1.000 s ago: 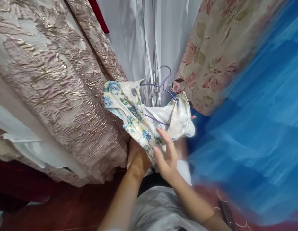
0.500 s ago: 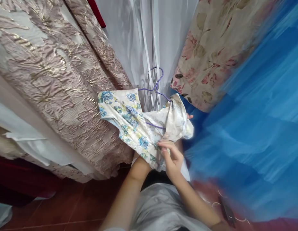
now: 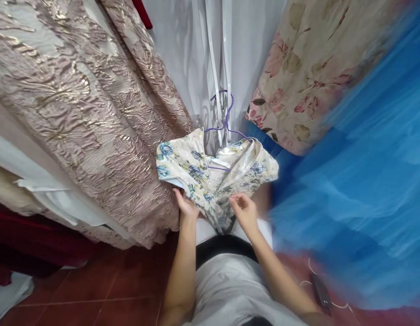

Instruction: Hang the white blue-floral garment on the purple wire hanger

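Note:
A cream top (image 3: pixel 193 170) with blue flowers, short sleeves and a crossed neckline is draped on a purple wire hanger (image 3: pixel 226 123). The fabric gathers to a narrow bunch near my lap, and its lowest part is hidden. My right hand (image 3: pixel 244 212) pinches the cloth below the neckline, thumb and forefinger together. Under the sleeve on the left side, my left hand (image 3: pixel 187 207) lies palm up beneath the fabric. Its thumb stands apart; the other fingers are mostly hidden behind the cloth.
Brocade fabric with pink-gold flowers (image 3: pixel 94 99) hangs on the left, and blue tulle (image 3: pixel 346 194) on the right. White fabric with straps (image 3: pixel 183 59) and a pink floral cloth (image 3: pixel 298 86) hang ahead. A dark power strip (image 3: pixel 320 290) with white cables lies on the red tiled floor (image 3: pixel 128 276).
My left hand has come out from behind the top to its left edge, thumb now showing. The folded right side of the top has been laid flatter, showing its blue flowers. My right hand stays near.

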